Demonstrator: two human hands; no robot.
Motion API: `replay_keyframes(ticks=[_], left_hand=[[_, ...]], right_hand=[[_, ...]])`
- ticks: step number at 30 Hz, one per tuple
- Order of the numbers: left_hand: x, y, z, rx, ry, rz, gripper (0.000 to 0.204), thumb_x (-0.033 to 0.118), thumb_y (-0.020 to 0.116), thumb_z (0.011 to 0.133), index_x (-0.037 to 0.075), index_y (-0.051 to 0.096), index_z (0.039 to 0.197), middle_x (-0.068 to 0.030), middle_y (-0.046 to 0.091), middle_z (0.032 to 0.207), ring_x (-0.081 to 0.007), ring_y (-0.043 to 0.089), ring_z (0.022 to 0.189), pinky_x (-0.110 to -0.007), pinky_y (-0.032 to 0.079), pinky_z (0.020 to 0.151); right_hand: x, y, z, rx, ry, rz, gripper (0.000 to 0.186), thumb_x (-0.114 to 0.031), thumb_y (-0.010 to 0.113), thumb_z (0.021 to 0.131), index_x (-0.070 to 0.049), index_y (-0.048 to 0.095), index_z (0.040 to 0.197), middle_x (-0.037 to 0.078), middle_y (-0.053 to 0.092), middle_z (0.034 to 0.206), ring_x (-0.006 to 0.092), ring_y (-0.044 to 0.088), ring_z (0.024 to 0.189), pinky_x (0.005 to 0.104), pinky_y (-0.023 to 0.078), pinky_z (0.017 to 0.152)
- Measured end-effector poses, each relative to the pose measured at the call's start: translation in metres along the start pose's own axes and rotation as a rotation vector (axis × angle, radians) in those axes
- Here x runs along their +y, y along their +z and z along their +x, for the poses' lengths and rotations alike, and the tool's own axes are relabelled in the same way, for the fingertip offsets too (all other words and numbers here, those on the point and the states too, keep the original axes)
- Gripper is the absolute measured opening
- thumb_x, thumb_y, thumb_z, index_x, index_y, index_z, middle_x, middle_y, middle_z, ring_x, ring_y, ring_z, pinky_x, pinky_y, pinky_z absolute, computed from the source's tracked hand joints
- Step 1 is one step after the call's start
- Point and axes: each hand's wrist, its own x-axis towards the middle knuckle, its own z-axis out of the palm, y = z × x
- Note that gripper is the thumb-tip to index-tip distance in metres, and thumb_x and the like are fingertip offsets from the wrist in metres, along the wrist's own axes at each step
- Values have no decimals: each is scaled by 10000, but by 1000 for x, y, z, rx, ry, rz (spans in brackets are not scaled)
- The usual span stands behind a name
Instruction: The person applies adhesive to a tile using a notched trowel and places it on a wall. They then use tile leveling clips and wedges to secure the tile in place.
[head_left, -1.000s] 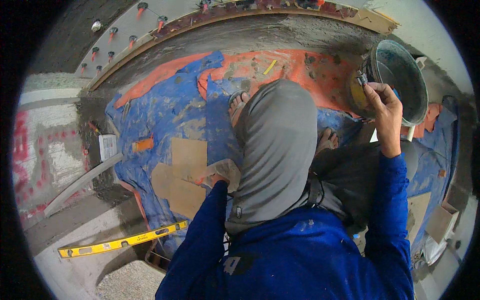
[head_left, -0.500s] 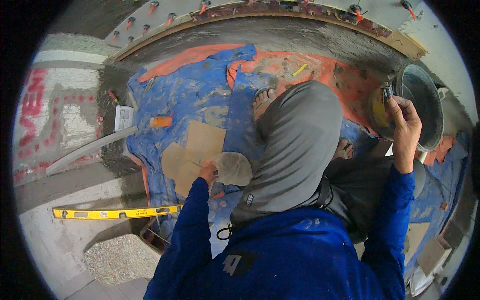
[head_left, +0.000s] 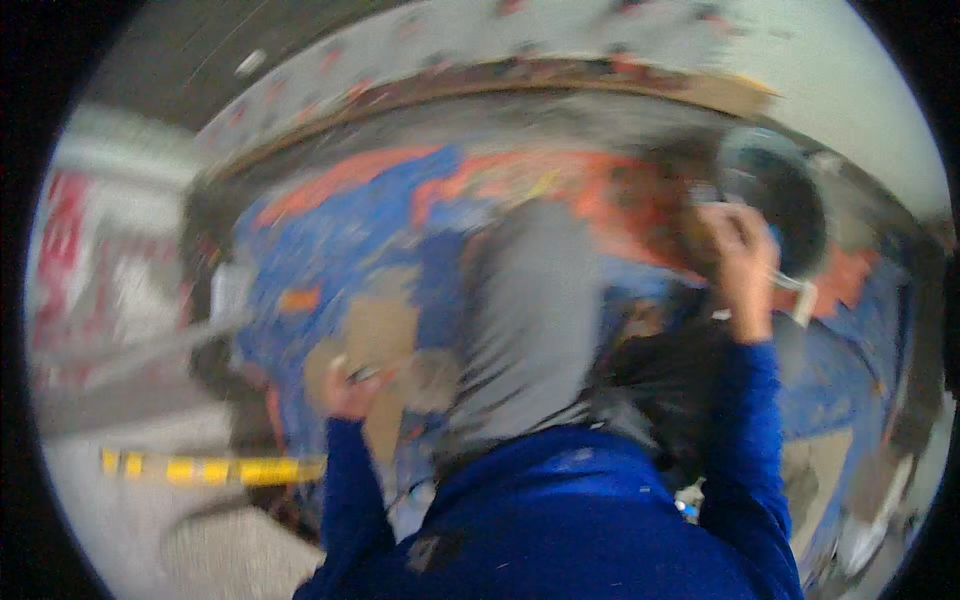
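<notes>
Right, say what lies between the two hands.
In the blurred head view, a pale rounded piece by the left hand, then the grey trouser leg, then blue sheeting toward the right hand.

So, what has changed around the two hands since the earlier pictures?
The left hand has moved leftward over the flat tan sheets, away from the pale, round, flat piece; blur hides whether it fully let go. The right hand stays beside the round dark bucket; the long yellow level still lies at left.

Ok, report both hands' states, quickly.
Left hand: by the tan sheets; too blurred to tell.
Right hand: curled near the bucket; blur hides its grip.
</notes>
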Motion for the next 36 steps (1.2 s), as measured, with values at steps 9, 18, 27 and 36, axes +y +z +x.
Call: replay_keyframes(ticks=[9,18,27,36], left_hand=[[152,392,-2,-660,559,526,659,434,546,1109,-8,420,1581,42,564,949,-62,512,749,-222,373,572],[52,585,40,-901,272,565,383,88,699,1015,25,653,1391,-13,724,1185,-67,668,910,-226,544,717],[44,597,92,-851,227,418,464,168,807,957,-1,656,1361,-1,717,1085,-46,575,778,-210,474,636],[49,609,99,-705,495,501,348,110,831,917,28,713,1234,5,733,1075,-61,632,905,-236,528,761]], right_hand=[[-98,57,79,-40,-297,463,202,-188,702,1007,-3,643,1059,196,714,796,342,725,724,423,541,665],[-64,76,98,-33,127,748,161,-172,687,1026,-23,643,1069,69,688,761,111,635,675,322,518,606],[-55,106,134,108,-25,454,147,-95,724,994,-15,692,1113,114,727,832,157,689,691,310,549,640],[-55,129,158,164,-145,427,156,-107,713,1008,-8,702,1129,107,734,911,168,717,759,319,572,680]])
